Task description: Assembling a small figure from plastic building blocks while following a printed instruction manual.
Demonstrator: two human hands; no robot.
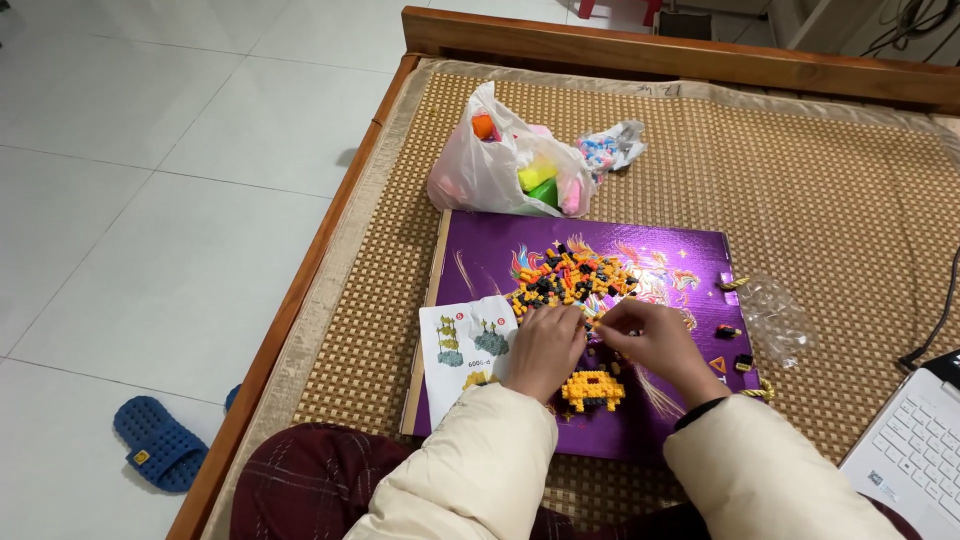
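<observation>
We sit on a woven mat (800,190) in a wooden frame, white tiled floor at nine o'clock. In front of us lies a flat purple box (480,250), and everything happens on it.

At the centre, our left hand (545,345) and right hand (650,340) meet just below a loose heap of tiny building bricks (575,275), orange, yellow and black. Both hands curl inward with fingertips close together; they seem to pinch a small piece between them, though the piece itself is too small for us to make out.

At six o'clock from the hands, touching the box, sits a small yellow brick model (593,388), partly built. We judge the build well short of done: the model is low and small, and the heap at twelve o'clock is large.

At nine o'clock an instruction sheet (460,340) lies open. At three o'clock a few stray pieces (730,345) and an empty clear bag (775,315). Beyond the box at twelve o'clock, a white plastic bag (470,170) holds bright items. A white laptop (915,450) sits at four o'clock, a blue slipper (155,440) on the floor at eight.
</observation>
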